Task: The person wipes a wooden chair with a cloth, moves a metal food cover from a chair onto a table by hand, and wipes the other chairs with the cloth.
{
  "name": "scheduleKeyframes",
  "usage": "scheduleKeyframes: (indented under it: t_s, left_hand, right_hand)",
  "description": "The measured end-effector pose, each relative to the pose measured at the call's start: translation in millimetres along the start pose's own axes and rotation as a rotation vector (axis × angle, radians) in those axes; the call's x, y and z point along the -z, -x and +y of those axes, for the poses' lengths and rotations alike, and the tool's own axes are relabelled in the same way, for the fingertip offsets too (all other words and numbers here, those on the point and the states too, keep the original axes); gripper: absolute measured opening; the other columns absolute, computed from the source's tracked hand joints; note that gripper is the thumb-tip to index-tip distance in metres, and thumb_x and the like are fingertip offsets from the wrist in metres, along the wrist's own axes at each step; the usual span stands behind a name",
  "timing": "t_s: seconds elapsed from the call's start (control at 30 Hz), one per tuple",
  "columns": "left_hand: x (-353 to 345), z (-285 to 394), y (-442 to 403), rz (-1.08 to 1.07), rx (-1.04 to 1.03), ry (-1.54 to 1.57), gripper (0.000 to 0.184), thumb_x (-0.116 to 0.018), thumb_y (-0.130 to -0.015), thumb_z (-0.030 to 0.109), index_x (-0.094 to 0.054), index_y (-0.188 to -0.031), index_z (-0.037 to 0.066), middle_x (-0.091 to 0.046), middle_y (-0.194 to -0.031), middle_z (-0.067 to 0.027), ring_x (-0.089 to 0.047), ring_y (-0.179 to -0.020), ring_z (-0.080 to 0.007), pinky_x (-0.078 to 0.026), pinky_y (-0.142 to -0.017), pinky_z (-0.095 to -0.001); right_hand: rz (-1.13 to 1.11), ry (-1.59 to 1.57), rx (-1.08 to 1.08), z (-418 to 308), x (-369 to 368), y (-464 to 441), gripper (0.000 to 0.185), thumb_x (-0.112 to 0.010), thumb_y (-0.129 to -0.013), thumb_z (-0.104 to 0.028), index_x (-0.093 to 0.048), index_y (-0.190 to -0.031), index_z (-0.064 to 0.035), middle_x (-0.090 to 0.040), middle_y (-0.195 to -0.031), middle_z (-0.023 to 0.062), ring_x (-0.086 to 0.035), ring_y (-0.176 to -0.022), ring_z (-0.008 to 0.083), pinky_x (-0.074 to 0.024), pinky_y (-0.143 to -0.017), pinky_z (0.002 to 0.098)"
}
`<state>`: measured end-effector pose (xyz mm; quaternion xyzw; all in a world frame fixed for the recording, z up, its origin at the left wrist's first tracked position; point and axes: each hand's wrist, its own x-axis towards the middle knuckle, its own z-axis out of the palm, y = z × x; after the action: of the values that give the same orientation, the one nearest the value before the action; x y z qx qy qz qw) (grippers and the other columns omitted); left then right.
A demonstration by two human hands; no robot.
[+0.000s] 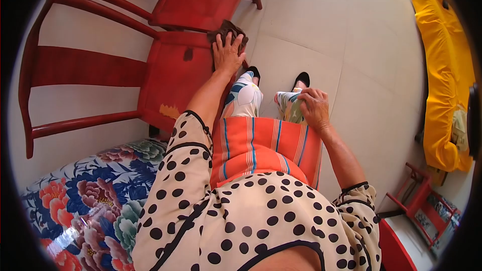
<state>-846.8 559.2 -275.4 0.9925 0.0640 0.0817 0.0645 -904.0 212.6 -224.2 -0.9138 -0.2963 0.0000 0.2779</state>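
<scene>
- The left hand (229,56) is lying over a bunched dark brown cloth (228,26), its fingers spreading slightly apart on top.
- The cloth is sitting at the front corner of a red chair (175,83), next to a second red chair (206,0) that is standing just beyond.
- The first chair's seat is showing a dark spot (188,54) near the cloth and a yellowish worn patch (169,111) nearer the body.
- The right hand (315,109) is resting by the right knee, its fingers bending loosely against the patterned trousers (243,100).
- Both palms are facing away, so whether either hand is gripping fabric I cannot tell.
- An orange striped apron (266,143) is covering the lap.
- A flowered cover (100,195) is spreading beside the chair, and a yellow cover (442,70) is draping across the floor's (374,70) far side.
</scene>
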Motion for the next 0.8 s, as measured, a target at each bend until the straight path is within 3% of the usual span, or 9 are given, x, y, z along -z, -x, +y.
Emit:
scheduleKeyframes:
  t_s: [0.2, 0.43, 0.57, 0.8]
  left_hand:
    - [-18, -18, 23, 0.129, -0.044, 0.102, 0.059, -0.067, -0.088, 0.041, -0.049, -0.141, 0.022, -0.046, -0.146, -0.0119, -0.034, -0.139, -0.0431, -0.034, -0.11, -0.0563]
    - [6, -40, 107, 0.09, 0.023, 0.17, 0.056, -0.064, -0.091, 0.04, -0.049, -0.14, 0.018, -0.049, -0.144, -0.0136, -0.035, -0.139, -0.0411, -0.035, -0.111, -0.0528]
    - [18, -55, 160, 0.112, 0.071, 0.185, 0.057, -0.065, -0.091, 0.038, -0.049, -0.139, 0.013, -0.049, -0.144, -0.0145, -0.035, -0.139, -0.0406, -0.035, -0.111, -0.0523]
    - [33, -70, 223, 0.125, 0.364, 0.1, 0.054, -0.063, -0.093, 0.034, -0.049, -0.141, 0.013, -0.049, -0.145, -0.0143, -0.035, -0.139, -0.0423, -0.034, -0.11, -0.0548]
  right_hand:
    - [0.01, 0.025, -0.017, 1, -4, 2, 0.013, -0.06, -0.08, -0.015, -0.068, -0.09, -0.0113, -0.065, -0.104, 0.0025, -0.06, -0.103, 0.0249, -0.0386, -0.097, 0.0417]
    - [-0.045, -0.017, -0.056, -4, 1, 3, 0.018, -0.057, -0.081, -0.016, -0.069, -0.092, -0.0083, -0.065, -0.106, 0.0055, -0.058, -0.108, 0.0272, -0.0369, -0.1, 0.0414]
    - [-0.009, 0.021, -0.022, -3, 0, 5, 0.015, -0.06, -0.081, -0.014, -0.071, -0.09, -0.0083, -0.066, -0.105, 0.0031, -0.058, -0.107, 0.0249, -0.0378, -0.099, 0.0399]
    - [-0.011, 0.023, -0.045, 1, 1, 10, 0.015, -0.06, -0.081, -0.014, -0.071, -0.09, -0.0081, -0.065, -0.105, 0.004, -0.058, -0.107, 0.026, -0.0384, -0.098, 0.0409]
